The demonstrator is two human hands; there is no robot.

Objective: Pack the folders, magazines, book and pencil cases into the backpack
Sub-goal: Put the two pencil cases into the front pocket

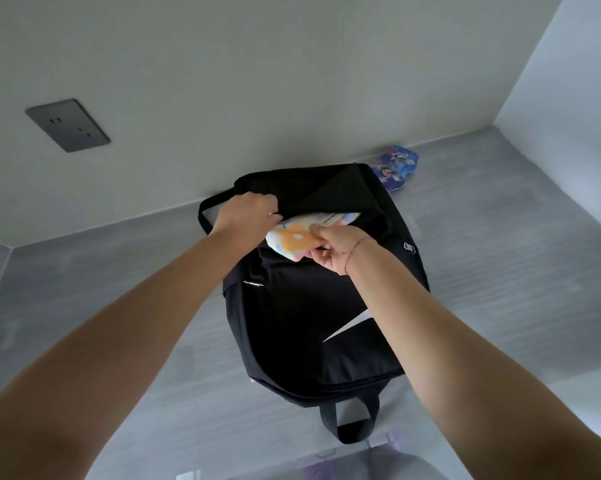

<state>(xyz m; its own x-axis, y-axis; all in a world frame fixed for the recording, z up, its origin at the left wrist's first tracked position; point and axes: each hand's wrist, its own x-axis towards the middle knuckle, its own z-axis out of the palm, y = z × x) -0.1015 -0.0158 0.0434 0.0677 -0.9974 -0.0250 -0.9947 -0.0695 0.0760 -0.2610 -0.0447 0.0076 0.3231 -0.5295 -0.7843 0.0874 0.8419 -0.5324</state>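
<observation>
The black backpack point(312, 306) lies flat on the grey counter point(499, 271), its top opening turned toward the wall. The left hand point(247, 216) pinches the upper flap of that opening and lifts it, fingers closed on the cloth. The right hand point(333, 249) grips the near edge of a pencil case point(299, 240), fingers curled around it, and the case sits halfway into the mouth of the backpack, its far end already under the flap.

To do this well, the flap should probably be held high and taut so the opening does not sag shut, while the case is pushed in flat and lengthwise rather than at an angle, which could snag a corner on the zip.

The pencil case looks soft and padded, pale with an orange flower and pastel patches, and a strip of small print near its far end. Beyond the backpack, against the wall, a blue printed item point(394, 168) waits; whether it is a second pencil case is hard to tell.
</observation>
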